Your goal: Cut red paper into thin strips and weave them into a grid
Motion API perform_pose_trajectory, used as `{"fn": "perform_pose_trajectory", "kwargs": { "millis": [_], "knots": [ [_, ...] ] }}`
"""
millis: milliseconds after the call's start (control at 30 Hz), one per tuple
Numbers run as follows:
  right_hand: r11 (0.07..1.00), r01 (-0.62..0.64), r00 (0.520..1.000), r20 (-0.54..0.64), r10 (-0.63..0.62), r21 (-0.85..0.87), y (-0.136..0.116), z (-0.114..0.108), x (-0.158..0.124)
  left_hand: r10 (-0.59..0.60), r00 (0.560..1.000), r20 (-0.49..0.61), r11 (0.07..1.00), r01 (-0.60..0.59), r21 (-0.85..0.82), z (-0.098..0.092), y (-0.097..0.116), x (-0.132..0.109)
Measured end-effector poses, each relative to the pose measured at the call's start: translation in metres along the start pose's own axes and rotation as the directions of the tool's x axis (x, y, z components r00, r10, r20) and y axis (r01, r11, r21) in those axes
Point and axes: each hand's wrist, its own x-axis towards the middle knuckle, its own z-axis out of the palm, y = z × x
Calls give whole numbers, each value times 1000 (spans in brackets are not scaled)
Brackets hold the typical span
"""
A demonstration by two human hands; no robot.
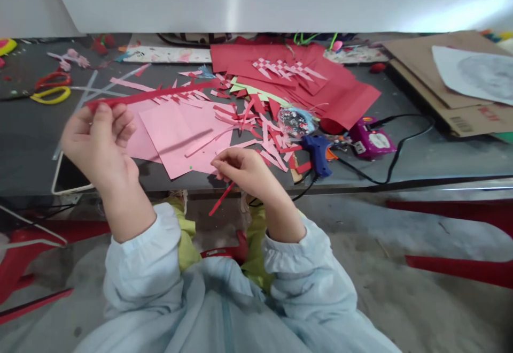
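Observation:
Raised over the left part of the table, my left hand (106,139) pinches one end of a long red paper strip (160,94), which stretches right above the pink sheets (180,133). My right hand (250,174) is closed at the table's front edge, with a short thin red paper strip (220,200) hanging from its fingers. Between and beyond my hands lie pink and red paper scraps (272,139). Checkered pink-and-red woven paper pieces (286,68) rest on a stack of red paper (348,99) at the back.
A blue glue gun (317,155) lies right of my right hand, beside a purple box (372,139) with a black cable. Scissors (52,94) and a phone-like device (70,174) are at left. Cardboard (425,88) sits at far right; a white panel (256,0) stands behind.

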Motion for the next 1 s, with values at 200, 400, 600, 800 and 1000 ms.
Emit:
{"fn": "perform_pose_trajectory", "kwargs": {
  "millis": [200,400,600,800,1000],
  "knots": [
    [988,28,999,25,-24,-152,-7,17,5,89,996,-15,996,-89,-11,5,2,-3],
    [967,-7,979,-197,-44,-253,-9,-1,17,138,988,-71,990,-140,-26,9,1,-6],
    [800,-302,803,-591,-81,-519,-10,-33,37,161,984,-77,986,-164,-28,12,5,-17],
    [705,-360,809,-581,-90,-611,-5,-34,54,294,943,-155,954,-299,-6,2,-2,-15],
    [611,-390,816,-566,-116,-689,-2,-39,54,332,931,-152,933,-348,-92,-10,-8,-17]
  ]
}}
